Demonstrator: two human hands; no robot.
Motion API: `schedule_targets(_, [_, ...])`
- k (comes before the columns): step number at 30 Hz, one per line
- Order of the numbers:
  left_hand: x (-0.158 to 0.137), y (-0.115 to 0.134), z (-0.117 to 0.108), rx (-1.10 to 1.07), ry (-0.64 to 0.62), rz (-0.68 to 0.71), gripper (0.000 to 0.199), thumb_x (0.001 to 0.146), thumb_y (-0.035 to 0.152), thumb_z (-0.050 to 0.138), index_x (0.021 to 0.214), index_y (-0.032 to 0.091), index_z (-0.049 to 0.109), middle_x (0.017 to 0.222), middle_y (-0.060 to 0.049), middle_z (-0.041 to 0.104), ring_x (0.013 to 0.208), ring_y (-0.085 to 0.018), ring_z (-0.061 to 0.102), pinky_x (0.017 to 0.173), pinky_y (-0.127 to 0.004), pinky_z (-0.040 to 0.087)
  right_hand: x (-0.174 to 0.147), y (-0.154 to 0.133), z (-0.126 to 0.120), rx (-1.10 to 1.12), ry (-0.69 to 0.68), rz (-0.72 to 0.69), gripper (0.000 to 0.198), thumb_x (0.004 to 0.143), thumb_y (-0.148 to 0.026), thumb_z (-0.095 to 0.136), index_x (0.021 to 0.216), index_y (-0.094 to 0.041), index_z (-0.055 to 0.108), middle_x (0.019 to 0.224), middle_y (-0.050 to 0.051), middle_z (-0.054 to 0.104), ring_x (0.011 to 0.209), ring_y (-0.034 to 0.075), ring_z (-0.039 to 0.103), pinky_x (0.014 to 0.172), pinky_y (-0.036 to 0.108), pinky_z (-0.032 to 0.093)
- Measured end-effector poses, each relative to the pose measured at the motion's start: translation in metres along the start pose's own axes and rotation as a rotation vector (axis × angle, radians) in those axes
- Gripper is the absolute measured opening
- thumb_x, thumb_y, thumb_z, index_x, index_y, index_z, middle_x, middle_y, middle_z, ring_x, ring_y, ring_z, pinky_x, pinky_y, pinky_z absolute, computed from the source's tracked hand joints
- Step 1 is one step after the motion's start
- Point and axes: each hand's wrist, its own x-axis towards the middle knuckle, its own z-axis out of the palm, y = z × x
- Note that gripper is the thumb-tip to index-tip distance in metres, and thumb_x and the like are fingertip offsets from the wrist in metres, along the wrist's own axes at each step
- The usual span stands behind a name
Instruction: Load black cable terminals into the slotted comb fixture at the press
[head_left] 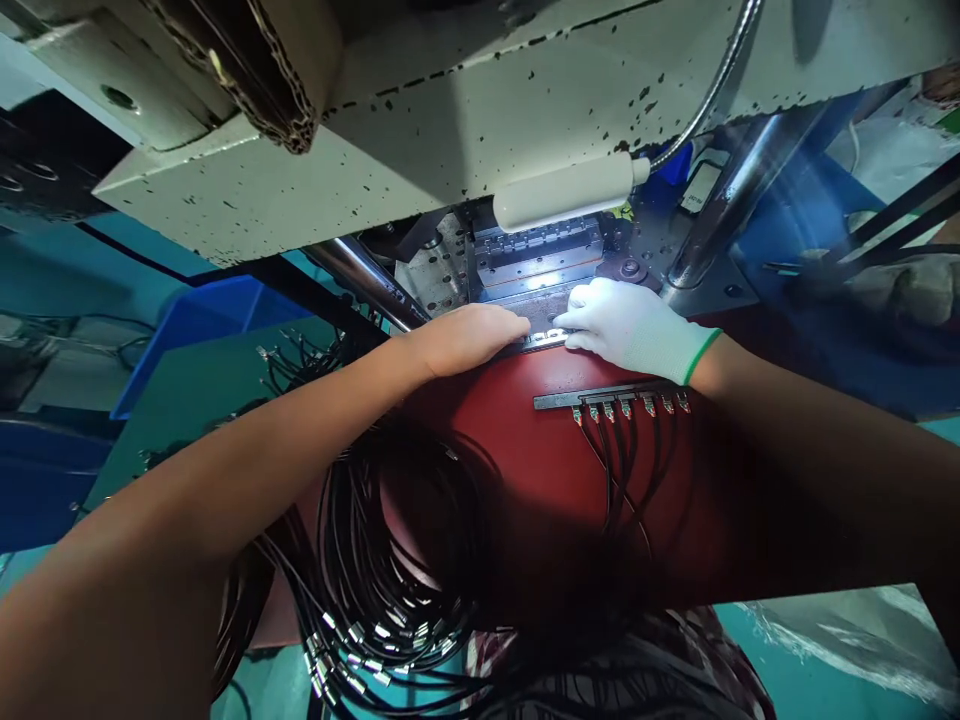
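The metal strip [541, 338] lies along the far edge of the red pad [525, 440], right at the mouth of the mould block [536, 265], and both hands are on it. Going from the left: a blue bin [195, 330] sits beside the green table [187, 400], and a thick coil of black cables [375, 560] with metal-tipped ends spills over the near side of the pad. The left hand [469, 338], bare, lies flat with fingers pressed together, its tips on the strip's left end. The right hand [630, 328], in a white glove, rests with fingers slightly bent on the strip's right end; whether it pinches or merely presses I cannot tell. The step in hand looks like seating the strip into the block, which likely calls for an even push from both ends. Nearer the body a second bar [600, 398] carries a row of red-collared cable ends. Overhead hangs a chipped grey machine head [450, 110] with a white lamp [566, 190] on a flexible neck, steel columns either side, and clear plastic sheeting at the far right.
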Motion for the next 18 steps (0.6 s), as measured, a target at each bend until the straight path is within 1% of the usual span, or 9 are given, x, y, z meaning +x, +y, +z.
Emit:
schedule_targets(1, [0.001,0.001,0.003,0.025,0.015,-0.017,0.022,0.094,0.017,0.04,0.088,0.018,0.061,0.087,-0.005,0.066,0.082,-0.016,0.06,0.075,-0.027,0.045,0.0,0.0,0.001,0.0,0.003,0.001,0.029,0.097,-0.032,0.048,0.11,-0.018,0.07,0.1,0.01,0.062,0.089,0.023,0.051,0.069,0.032,0.028])
schedule_targets(3, [0.0,0.002,0.01,0.037,0.084,-0.079,0.024,0.096,0.019,0.037,0.09,0.016,0.06,0.087,-0.006,0.066,0.082,-0.017,0.06,0.075,-0.028,0.045,-0.001,0.0,0.003,0.001,0.015,0.009,0.029,0.096,-0.033,0.049,0.11,-0.019,0.07,0.101,0.01,0.062,0.09,0.024,0.051,0.069,0.032,0.028])
schedule_targets(6, [-0.008,0.004,0.017,-0.034,0.221,-0.151,0.026,0.098,0.023,0.035,0.096,0.014,0.06,0.089,-0.007,0.066,0.08,-0.017,0.061,0.072,-0.029,0.047,-0.001,0.001,0.005,0.001,0.029,0.019,0.029,0.096,-0.033,0.05,0.111,-0.02,0.07,0.102,0.009,0.063,0.092,0.024,0.051,0.069,0.032,0.028])
schedule_targets(8, [-0.015,0.005,0.019,-0.088,0.289,-0.113,0.025,0.098,0.024,0.038,0.099,0.014,0.06,0.093,-0.007,0.066,0.084,-0.017,0.061,0.075,-0.029,0.048,-0.001,0.002,0.004,-0.001,0.021,0.02,0.029,0.097,-0.034,0.05,0.112,-0.02,0.07,0.102,0.009,0.062,0.092,0.024,0.051,0.069,0.032,0.028])
schedule_targets(10, [-0.021,0.006,0.019,-0.105,0.315,-0.045,0.023,0.098,0.023,0.039,0.1,0.015,0.06,0.095,-0.007,0.066,0.091,-0.017,0.061,0.082,-0.031,0.049,-0.001,0.001,0.003,-0.003,0.011,0.014,0.029,0.097,-0.033,0.05,0.112,-0.019,0.07,0.102,0.009,0.062,0.091,0.023,0.05,0.069,0.032,0.028])
schedule_targets(13, [-0.023,0.008,0.016,-0.026,0.272,0.011,0.026,0.099,0.021,0.036,0.096,0.015,0.061,0.093,-0.008,0.064,0.092,-0.018,0.059,0.084,-0.033,0.049,0.0,-0.001,0.0,-0.001,0.003,0.018,0.029,0.097,-0.032,0.048,0.112,-0.018,0.07,0.101,0.01,0.062,0.089,0.023,0.049,0.07,0.032,0.027])
schedule_targets(18, [-0.014,0.016,0.01,0.173,0.131,-0.004,0.031,0.1,0.02,0.031,0.089,0.013,0.059,0.086,-0.009,0.06,0.081,-0.019,0.054,0.076,-0.032,0.044,-0.001,-0.003,-0.001,-0.002,-0.002,0.025,0.029,0.098,-0.032,0.048,0.111,-0.018,0.07,0.102,0.01,0.062,0.09,0.023,0.049,0.07,0.032,0.027])
